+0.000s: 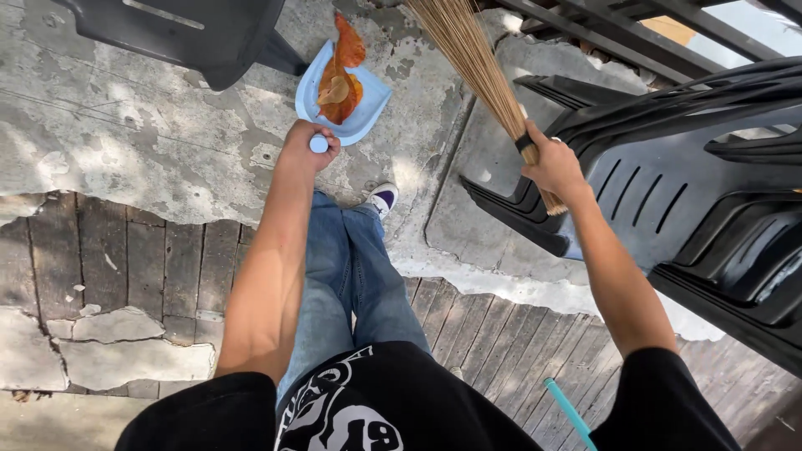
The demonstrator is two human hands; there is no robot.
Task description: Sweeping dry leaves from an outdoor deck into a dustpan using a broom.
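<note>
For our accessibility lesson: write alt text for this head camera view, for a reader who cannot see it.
Seen from above, a person's left hand holds a light blue dustpan with orange dry leaves, while the right hand grips a straw broom. Stacked black plastic chairs stand to the right on cracked concrete.

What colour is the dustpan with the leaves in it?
Light blue. The dustpan shows best in the head view, held by the left hand, with orange-brown dry leaves on it.

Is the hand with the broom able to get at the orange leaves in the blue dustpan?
Probably yes. The right hand grips the broom, whose bristles point up toward the dustpan, and nothing lies between them and the leaves. The left hand holds the dustpan's handle.
</note>
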